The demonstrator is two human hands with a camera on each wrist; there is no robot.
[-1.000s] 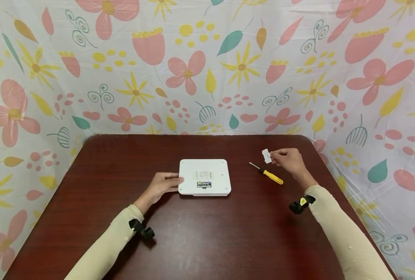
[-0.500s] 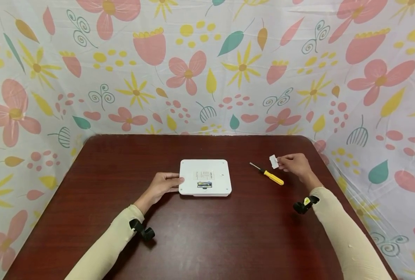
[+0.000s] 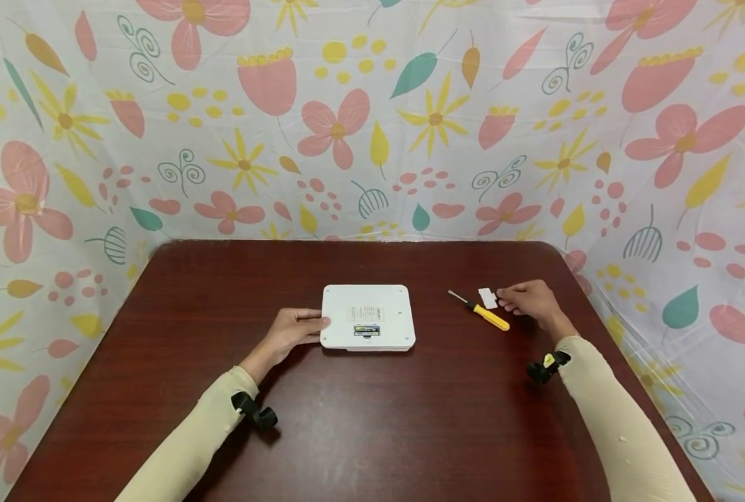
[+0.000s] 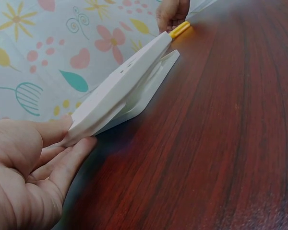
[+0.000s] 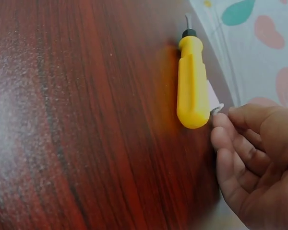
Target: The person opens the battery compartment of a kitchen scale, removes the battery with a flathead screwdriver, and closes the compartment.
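Head view: white scale (image 3: 368, 317) lying underside up at the middle of the dark red tabletop (image 3: 360, 432), battery bay showing near its front edge; left hand (image 3: 292, 335) flat against its left edge, fingers relaxed and straight, gripping nothing; right hand (image 3: 528, 301) low over the tabletop, fingertips pinching a small white cover (image 3: 487, 298) just beside a yellow screwdriver (image 3: 480, 311); flowered cloth (image 3: 372, 118) behind and on both sides.

Left wrist view: left hand (image 4: 31, 172) touching the scale (image 4: 122, 88) at its near corner, thumb above, fingers below, loosely extended; screwdriver handle (image 4: 179, 29) and right hand (image 4: 173, 13) far beyond.

Right wrist view: screwdriver (image 5: 192, 82) flat on the tabletop (image 5: 77, 124); right hand (image 5: 252, 158) curled just beside its butt, white cover (image 5: 214, 101) at the fingertips, mostly hidden.
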